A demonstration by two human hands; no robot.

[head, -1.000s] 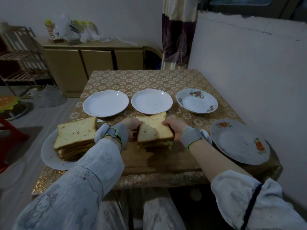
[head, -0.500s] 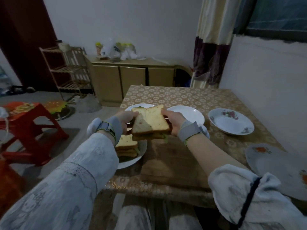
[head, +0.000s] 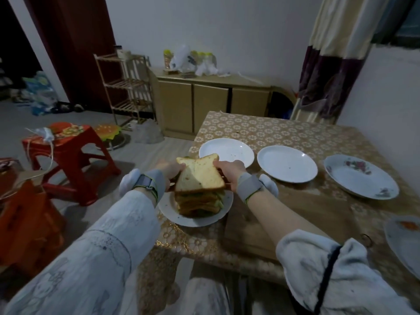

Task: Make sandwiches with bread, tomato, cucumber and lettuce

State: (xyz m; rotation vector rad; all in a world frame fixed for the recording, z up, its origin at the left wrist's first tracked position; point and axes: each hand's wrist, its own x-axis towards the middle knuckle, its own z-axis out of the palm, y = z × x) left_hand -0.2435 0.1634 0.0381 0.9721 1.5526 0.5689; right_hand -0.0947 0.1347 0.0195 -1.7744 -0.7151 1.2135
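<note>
I hold a sandwich (head: 200,176) of bread slices between both hands, just above or on the tall stack of sandwiches (head: 197,203); I cannot tell whether they touch. My left hand (head: 169,170) grips its left edge and my right hand (head: 229,170) grips its right edge. The stack stands on a white plate (head: 168,209) at the table's left front edge. Green lettuce shows along the stack's right side. Right of that plate lies the wooden cutting board (head: 284,214).
Two white plates (head: 227,148) (head: 287,167) and a flowered bowl (head: 361,176) lie across the patterned table (head: 272,130). Another flowered plate (head: 404,242) sits at the right edge. Red stools (head: 68,160) stand on the floor to the left; a cabinet (head: 204,103) is behind.
Both hands carried the sandwich from the cutting board leftward to over the stack on the left plate. My view swung left and up.
</note>
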